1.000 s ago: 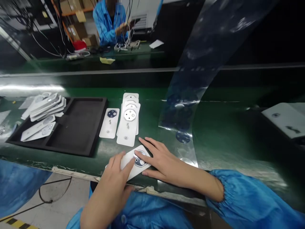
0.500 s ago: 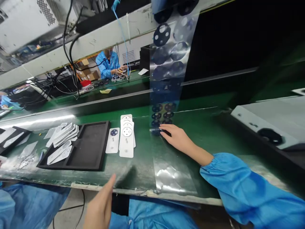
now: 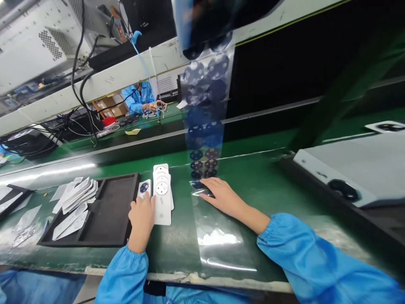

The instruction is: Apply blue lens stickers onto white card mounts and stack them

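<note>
My left hand (image 3: pixel 141 215) is over a narrow white card (image 3: pixel 144 185) bearing a dark round sticker with holes. Its fingers and thumb are bent around the lower part of the card, which they cover. Just right of it lies a fanned stack of white cards (image 3: pixel 162 207) with pale round marks. My right hand (image 3: pixel 226 200) has its thumb and forefinger at the left edge of a clear film strip (image 3: pixel 205 139), where it bends onto the table. Rows of dark round stickers run up the hanging part; the plain part (image 3: pixel 218 240) lies flat towards me.
A black tray (image 3: pixel 109 211) holding piled white cards (image 3: pixel 79 196) is at left, with small plastic bags (image 3: pixel 28 226) beyond. On the right, a large pale panel (image 3: pixel 348 164) rests in a black holder. A co-worker in blue (image 3: pixel 139 99) sits across the bench.
My left hand has moved forward from the table's front edge onto the white card with the dark sticker. My right hand stays at the film strip's bend. The view has shifted slightly.
</note>
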Motion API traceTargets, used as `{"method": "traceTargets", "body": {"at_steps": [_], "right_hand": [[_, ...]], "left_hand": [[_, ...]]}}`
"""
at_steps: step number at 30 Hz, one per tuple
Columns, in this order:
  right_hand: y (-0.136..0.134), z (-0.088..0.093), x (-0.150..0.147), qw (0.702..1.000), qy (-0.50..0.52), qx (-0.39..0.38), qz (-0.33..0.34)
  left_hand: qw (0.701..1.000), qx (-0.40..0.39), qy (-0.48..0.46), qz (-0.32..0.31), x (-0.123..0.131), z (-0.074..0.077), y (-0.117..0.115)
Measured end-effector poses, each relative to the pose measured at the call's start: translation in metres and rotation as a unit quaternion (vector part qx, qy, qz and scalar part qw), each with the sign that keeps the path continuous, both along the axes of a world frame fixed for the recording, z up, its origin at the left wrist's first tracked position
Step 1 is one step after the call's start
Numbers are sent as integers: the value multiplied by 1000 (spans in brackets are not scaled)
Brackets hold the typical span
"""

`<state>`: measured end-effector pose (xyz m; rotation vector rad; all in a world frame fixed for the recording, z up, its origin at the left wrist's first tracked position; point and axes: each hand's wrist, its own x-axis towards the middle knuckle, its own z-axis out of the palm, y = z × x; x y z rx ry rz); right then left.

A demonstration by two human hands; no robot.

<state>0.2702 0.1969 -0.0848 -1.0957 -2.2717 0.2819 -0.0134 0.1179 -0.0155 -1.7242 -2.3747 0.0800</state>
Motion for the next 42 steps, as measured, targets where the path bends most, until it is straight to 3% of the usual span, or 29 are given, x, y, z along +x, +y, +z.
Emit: {"method": "traceTargets", "body": {"at_steps": [6, 8, 11, 13, 15, 20, 23, 28, 32, 35, 37, 39, 42], "right_hand": [[11, 12, 16, 998, 62, 6, 25], [17, 17, 27, 996, 72, -6, 46], [22, 19, 41, 994, 69, -36, 72], [23, 18, 45, 992, 45, -53, 104], [23, 15, 46, 988, 9, -63, 143], [25, 9, 41, 989, -37, -34, 142], [24, 17, 36, 991, -40, 14, 130], [11, 38, 30, 973, -74, 168, 142], [2, 52, 32, 971, -30, 182, 153], [-2, 62, 33, 977, 113, 134, 120], [-5, 64, 31, 964, 251, 45, 81], [-8, 63, 26, 912, 391, -103, 71], [-13, 53, 12, 772, 520, -352, 104]], "left_hand": [[997, 73, -20, 15, 16, 8, -4], [994, 85, -39, -51, 37, 14, -8], [967, 44, -92, -234, 78, 13, -6], [939, 15, -125, -321, 102, 2, 3], [924, 1, -149, -353, 117, -15, 15], [920, -2, -192, -342, 121, -49, 33], [922, 20, -212, -324, 120, -50, 30], [911, 49, -260, -316, 122, -43, 28], [890, 64, -327, -312, 121, -49, 29], [863, 82, -401, -296, 121, -53, 29], [833, 100, -462, -286, 122, -53, 28], [791, 117, -536, -272, 124, -50, 27], [706, 128, -650, -249, 128, -46, 27]]}}
